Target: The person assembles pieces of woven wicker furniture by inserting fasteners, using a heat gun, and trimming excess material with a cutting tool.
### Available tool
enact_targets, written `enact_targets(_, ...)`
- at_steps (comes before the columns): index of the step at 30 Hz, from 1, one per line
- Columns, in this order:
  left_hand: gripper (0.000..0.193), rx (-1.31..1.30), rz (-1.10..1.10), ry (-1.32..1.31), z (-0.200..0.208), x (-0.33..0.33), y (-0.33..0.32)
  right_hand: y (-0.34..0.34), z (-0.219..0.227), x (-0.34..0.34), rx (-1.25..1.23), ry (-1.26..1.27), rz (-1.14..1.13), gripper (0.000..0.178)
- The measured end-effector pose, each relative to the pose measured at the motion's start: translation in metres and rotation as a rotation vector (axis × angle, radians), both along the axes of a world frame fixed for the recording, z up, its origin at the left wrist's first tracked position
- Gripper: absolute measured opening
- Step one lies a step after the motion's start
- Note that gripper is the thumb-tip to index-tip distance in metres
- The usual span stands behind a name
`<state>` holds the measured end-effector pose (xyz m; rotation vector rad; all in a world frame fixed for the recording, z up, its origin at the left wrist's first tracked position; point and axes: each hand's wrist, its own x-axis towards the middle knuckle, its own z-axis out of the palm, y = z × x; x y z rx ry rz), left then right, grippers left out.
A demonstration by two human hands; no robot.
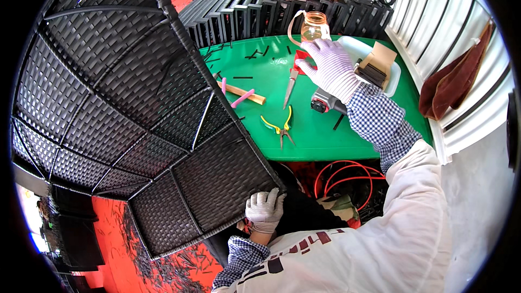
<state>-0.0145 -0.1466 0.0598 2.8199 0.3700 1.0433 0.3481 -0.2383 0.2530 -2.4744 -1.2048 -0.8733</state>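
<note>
A large black woven wicker furniture piece [114, 81] fills the left side, tilted towards me. My left hand [265, 210], in a striped knit glove, is closed on its lower right edge. My right hand [329, 65], gloved alike, reaches out over the green table [325, 144] with thumb and fingers apart. Close to its thumb lies a knife [291, 88] with its blade pointing at me; something red shows at the handle end, partly hidden by the hand. Just beyond the fingertips stands a clear jar with an orange rim [316, 26]. Yellow-handled pliers [283, 128] lie nearer, jaws spread.
A grey and black power tool [324, 101] lies below my right wrist. A white tray [394, 80] holds an opened cardboard box. A wooden stick with pink strips [244, 94] and black scraps are on the table. Red hose [347, 167] coils beneath; black frames [239, 16] stand behind.
</note>
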Motion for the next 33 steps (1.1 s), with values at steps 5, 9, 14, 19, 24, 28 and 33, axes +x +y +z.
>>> enact_targets(5,0.028,-0.017,-0.003,0.015,0.002,0.001,-0.003,0.001,0.003,-0.001,0.070,-0.096,0.011,0.064)
enact_targets(9,0.027,-0.043,0.009,0.026,0.001,-0.001,-0.002,0.010,0.018,-0.004,0.254,-0.185,0.162,0.080)
enact_targets(14,0.028,-0.032,-0.004,0.043,0.006,-0.003,-0.002,0.028,0.029,-0.002,0.336,-0.290,0.194,0.091)
enact_targets(19,0.028,-0.029,-0.002,0.040,0.002,0.000,-0.003,0.044,0.030,-0.003,0.335,-0.307,0.262,0.091)
enact_targets(24,0.028,-0.028,-0.002,0.052,0.002,0.003,-0.003,0.057,0.030,-0.004,0.336,-0.328,0.299,0.081)
enact_targets(28,0.028,-0.028,0.003,0.058,0.005,-0.002,0.003,0.062,0.014,-0.020,0.312,-0.227,0.371,0.065)
enact_targets(33,0.026,-0.062,-0.005,0.017,0.016,-0.002,0.000,0.013,-0.021,-0.033,0.195,-0.068,0.287,0.056)
